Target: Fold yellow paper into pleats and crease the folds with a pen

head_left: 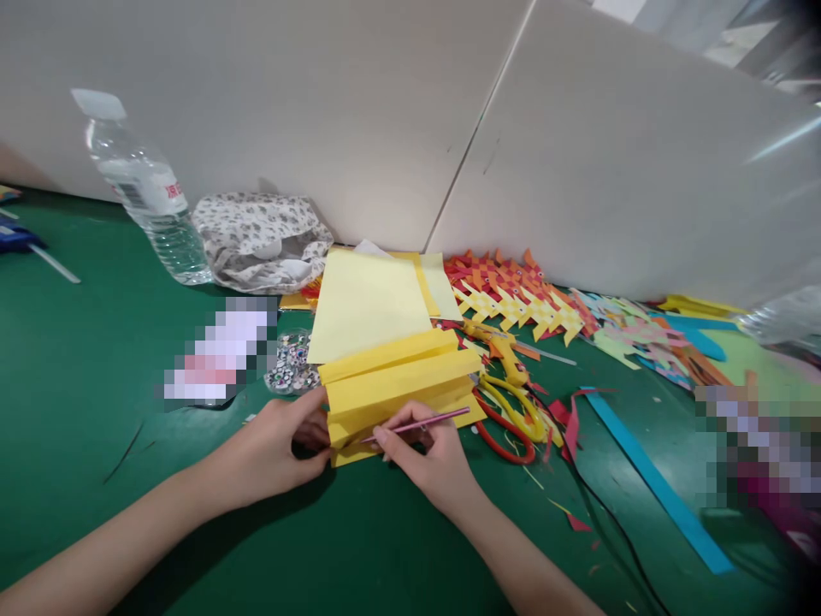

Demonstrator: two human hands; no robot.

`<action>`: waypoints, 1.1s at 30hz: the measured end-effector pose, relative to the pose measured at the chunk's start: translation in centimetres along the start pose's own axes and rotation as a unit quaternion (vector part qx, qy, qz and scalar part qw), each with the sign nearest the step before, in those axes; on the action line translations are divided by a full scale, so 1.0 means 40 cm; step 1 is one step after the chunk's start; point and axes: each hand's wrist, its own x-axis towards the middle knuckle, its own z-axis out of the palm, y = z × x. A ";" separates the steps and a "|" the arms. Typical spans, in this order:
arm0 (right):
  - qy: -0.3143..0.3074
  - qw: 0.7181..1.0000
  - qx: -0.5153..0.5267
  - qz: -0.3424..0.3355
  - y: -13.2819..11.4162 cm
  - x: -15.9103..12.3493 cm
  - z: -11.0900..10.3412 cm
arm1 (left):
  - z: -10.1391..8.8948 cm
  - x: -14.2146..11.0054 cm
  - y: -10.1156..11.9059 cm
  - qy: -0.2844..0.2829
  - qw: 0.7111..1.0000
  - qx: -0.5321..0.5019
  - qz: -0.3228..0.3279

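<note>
A sheet of yellow paper (404, 376), creased into pleats, lies in front of me on the green table. My left hand (275, 445) is closed on its left edge, thumb and fingers pinching near the lower left corner. In my right hand (427, 449) is a slim pink pencil (442, 419), held in a writing grip. Its lower end touches or hovers just over the lower fold of the paper; I cannot tell which. Pale yellow sheets (372, 299) lie behind the pleated one. Scissors with red and yellow handles (519, 415) rest at its right edge.
A yellow glue gun (506, 349) with a black cord lies to the right, among paper scraps. Woven paper fish (513, 295) line the wall. A blue strip (654, 479) lies farther right. Leftward are a water bottle (147, 197), patterned cloth (262, 239), googly eyes (293, 364) and a phone (221, 351).
</note>
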 end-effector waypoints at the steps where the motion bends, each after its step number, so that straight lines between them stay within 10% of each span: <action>1: 0.003 1.000 0.002 0.001 0.000 0.000 -0.006 | 0.000 0.000 0.002 0.001 1.000 -0.002 0.000; 33: 0.026 0.999 -0.024 -0.019 0.005 -0.004 -0.038 | 0.002 -0.002 -0.007 0.012 1.000 0.014 0.008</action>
